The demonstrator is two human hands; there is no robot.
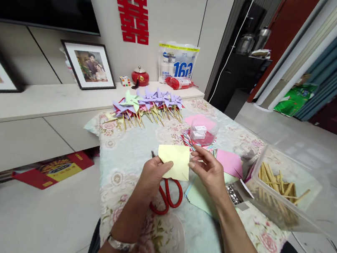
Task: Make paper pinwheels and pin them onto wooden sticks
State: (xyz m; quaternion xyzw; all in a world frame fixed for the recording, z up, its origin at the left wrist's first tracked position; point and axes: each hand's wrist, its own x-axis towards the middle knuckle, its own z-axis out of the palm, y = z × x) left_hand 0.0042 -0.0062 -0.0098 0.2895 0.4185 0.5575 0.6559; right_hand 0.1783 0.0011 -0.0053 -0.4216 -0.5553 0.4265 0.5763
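Between my hands is a square of pale yellow paper (179,157), held up over the table, with short slits or creases near its corners. My left hand (152,175) pinches its left side, thumb on top. At the right edge, my right hand (210,173) has its thumb and fingertips closed on the paper. Beneath the sheet lie scissors with red handles (158,212); their blades are mostly hidden by the paper and my left hand. Stacked pale green paper (204,195) lies below my right hand, with pink paper (229,162) just beyond it.
Several finished pinwheels (153,99) lie at the table's far left. A round clear tub (207,138) holds small white pieces. At right, a plastic bin (283,209) contains wooden sticks (277,183), beside a small box of metal pieces (233,194). A flowered cloth (119,157) covers the table.
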